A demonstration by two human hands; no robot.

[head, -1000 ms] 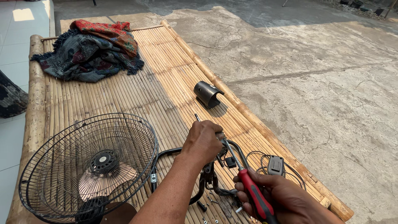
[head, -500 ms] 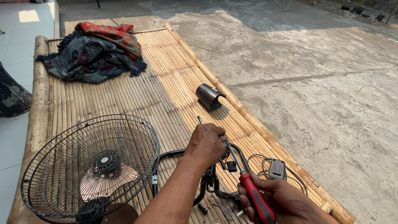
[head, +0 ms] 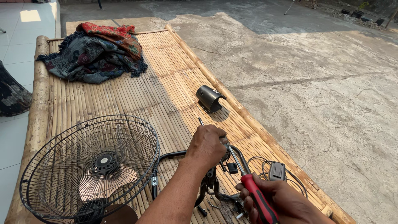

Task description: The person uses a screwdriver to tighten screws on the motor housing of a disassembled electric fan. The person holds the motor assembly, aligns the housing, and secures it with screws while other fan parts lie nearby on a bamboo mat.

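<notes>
We work at the near end of a bamboo platform [head: 95, 99]. Our left hand [head: 206, 145] is clenched over a small part above a bent black metal frame [head: 207, 188]; what the fingers enclose is hidden under the knuckles. A thin metal rod [head: 200, 121] projects from the top of the fist.

Our right hand [head: 286, 201] is wrapped firmly around the red handle of a screwdriver [head: 248, 182]. The shaft runs up and left, and its tip disappears beneath the left fist.

Handling notes:

1. The screwdriver is stiff and light. We judge the moulded red grip to be the correct holding point; the bare steel shaft looks smooth and likely slippery.
2. The black frame appears rigid and moderately heavy. We would take it by its curved tube, away from the black cable [head: 265, 166] and the grey inline switch [head: 277, 171] lying just beside it.
3. The cable is soft and snags easily.
4. Small loose screws [head: 213, 204] lie on the slats below the frame. We judge that they can drop through the gaps.

1 wire fan guard [head: 89, 166], with blades and hub behind it, rests to the left. It is light, springy and easily bent. A black cylindrical housing [head: 209, 98] lies farther up, near the platform's right edge. Folded cloth [head: 97, 52] sits at the far end.
</notes>
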